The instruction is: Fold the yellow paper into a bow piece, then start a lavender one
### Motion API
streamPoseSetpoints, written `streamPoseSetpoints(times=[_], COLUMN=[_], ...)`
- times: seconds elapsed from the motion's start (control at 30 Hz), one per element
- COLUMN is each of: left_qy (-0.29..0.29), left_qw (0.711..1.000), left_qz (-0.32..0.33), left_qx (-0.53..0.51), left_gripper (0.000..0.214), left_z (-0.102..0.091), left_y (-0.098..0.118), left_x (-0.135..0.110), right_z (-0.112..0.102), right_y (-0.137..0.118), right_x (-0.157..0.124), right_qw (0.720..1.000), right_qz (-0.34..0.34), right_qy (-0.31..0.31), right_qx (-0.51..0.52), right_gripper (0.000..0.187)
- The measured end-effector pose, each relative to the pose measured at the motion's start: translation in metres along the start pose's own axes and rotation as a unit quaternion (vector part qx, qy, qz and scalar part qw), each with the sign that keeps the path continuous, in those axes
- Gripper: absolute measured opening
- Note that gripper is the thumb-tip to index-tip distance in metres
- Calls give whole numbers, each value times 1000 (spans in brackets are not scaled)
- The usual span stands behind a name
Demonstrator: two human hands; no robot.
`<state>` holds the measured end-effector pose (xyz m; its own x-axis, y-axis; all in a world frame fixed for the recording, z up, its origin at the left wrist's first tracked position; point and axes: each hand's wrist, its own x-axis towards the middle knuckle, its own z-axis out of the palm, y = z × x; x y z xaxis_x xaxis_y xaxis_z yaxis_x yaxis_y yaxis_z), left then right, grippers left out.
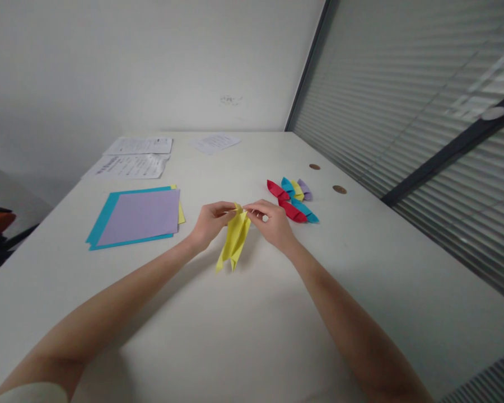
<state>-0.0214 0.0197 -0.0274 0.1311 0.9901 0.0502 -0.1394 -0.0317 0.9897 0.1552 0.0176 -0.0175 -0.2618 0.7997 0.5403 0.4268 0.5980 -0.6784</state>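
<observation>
A folded yellow paper piece (235,239) hangs over the white table (252,313), its lower end close to the surface. My left hand (210,223) pinches its top end from the left. My right hand (272,221) pinches the same top end from the right, fingers closed on the fold. To the right of my right hand lies a small cluster of finished folded paper shapes (293,200) in red, blue, yellow and purple.
A stack of flat coloured sheets (136,218), purple on top of blue and yellow, lies at the left. Printed white papers (132,159) sit at the far edge by the wall. Two round desk holes (339,189) lie near the window blinds at the right.
</observation>
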Motion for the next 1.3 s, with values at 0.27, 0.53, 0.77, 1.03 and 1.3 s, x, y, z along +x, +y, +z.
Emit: streamPoseSetpoints(times=[0.27,0.53,0.77,1.03,1.3], left_qy=[-38,-53,-43,-33,-30], left_qw=[999,997,993,987,967], left_qz=[11,34,46,75,106], left_qx=[28,39,96,137,232], left_gripper=[32,30,31,24,22], left_z=[4,5,3,3,8], left_y=[0,-2,-6,-10,-5], left_x=[-4,-5,-3,-3,-10], right_z=[4,9,16,19,20], right_y=[0,3,3,4,1], right_x=[1,1,-1,-3,-3], right_qw=[998,991,987,985,980], right_qz=[60,115,135,151,178], right_qy=[9,42,45,43,32], right_qx=[9,51,79,78,78], right_gripper=[7,3,4,3,4])
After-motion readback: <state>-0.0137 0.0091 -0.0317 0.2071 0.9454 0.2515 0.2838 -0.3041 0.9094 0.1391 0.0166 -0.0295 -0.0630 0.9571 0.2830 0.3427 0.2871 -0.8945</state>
